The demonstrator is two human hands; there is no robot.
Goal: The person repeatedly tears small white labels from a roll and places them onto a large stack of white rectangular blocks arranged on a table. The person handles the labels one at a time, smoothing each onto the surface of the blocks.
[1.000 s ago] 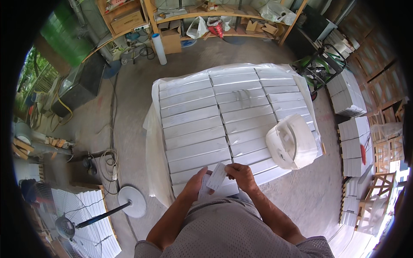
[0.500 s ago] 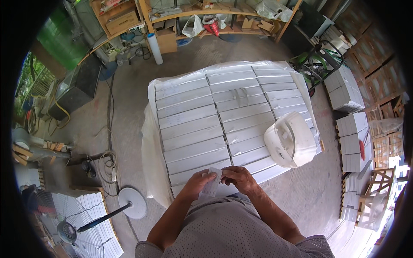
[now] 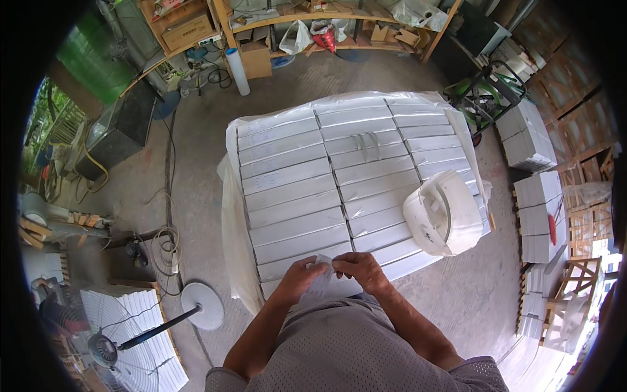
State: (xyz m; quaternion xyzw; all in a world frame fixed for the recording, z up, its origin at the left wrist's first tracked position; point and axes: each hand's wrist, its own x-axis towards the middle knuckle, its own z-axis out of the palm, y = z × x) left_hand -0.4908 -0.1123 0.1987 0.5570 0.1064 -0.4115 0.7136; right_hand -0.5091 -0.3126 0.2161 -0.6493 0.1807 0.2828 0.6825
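- Floor (image 3: 202,163): grey concrete, running around the load on the sides in view.
- Boxes (image 3: 294,202): long, flat and white, packed in three columns as one big block just in front of the person. Pale film (image 3: 236,255) wraps the sides and hangs loose on the left.
- Shelf (image 3: 287,23): wooden, along the far wall, well apart from the boxes, with cardboard and bags on it.
- Stacks (image 3: 535,196): more white boxes, in a row along the right side.
- Fan (image 3: 104,349): a wire-caged stand fan at lower left, its round white base (image 3: 201,306) on the floor.
- Trolley (image 3: 486,78): dark and green, just beyond the far right corner of the boxes.
- Shirt (image 3: 366,346): the person's, grey, at the bottom.
- Bucket (image 3: 424,225): white, resting on the boxes near their right edge.
- Roll (image 3: 238,72): white with a blue end, standing upright by the shelf.
- Left hand (image 3: 299,277): fingers curled, nearly closed, thumb pressing the slip from above.
- Right hand (image 3: 364,269): curled, thumb and fingertips pinched together at the slip's upper right; whether they grip it, I cannot tell.
- Slip (image 3: 320,285): pale paper, between the hands, above the near edge of the boxes; whether it is one sheet or several, I cannot tell.
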